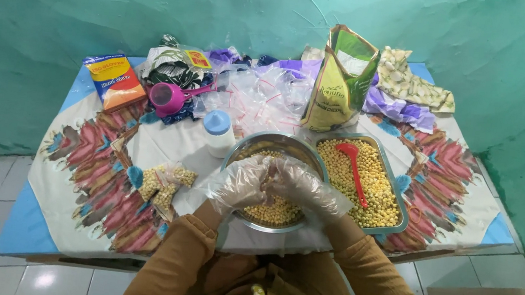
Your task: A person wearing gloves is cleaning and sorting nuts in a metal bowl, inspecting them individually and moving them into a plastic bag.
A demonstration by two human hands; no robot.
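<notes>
Both my hands wear clear plastic gloves and meet over a round steel bowl (244,149) of yellow chickpeas. My left hand (240,183) and my right hand (303,185) press together at the fingertips just above the chickpeas (275,212); whether they pinch anything between them is hidden. A rectangular steel tray (401,203) full of chickpeas sits to the right of the bowl, with a red spoon (354,166) lying in it. Small filled bags of chickpeas (165,182) lie to the left of the bowl.
Behind the bowl lies a pile of empty clear zip bags (258,97), an open green chickpea sack (341,81), a white bottle with blue cap (218,132), a pink scoop (169,99) and an orange-blue packet (115,81). A teal wall stands close behind the table.
</notes>
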